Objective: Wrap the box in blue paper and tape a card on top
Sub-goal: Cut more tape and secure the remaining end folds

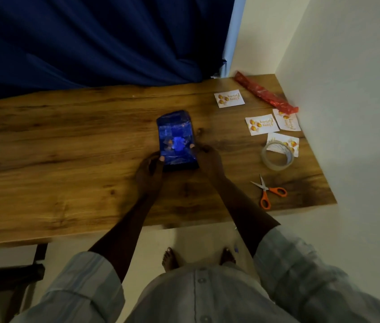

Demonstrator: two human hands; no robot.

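Wooden desk point(67, 141) against a blue curtain point(91, 38) and white wall. Wrapped box point(176, 138) mid-desk, steadied for the card step. Left hand point(150, 169) and right hand point(209, 162) curled round its near sides, thumbs on top. Cards point(229, 98), tape point(277, 155), scissors point(268, 191) kept right, within reach; red roll point(266, 93) far right.
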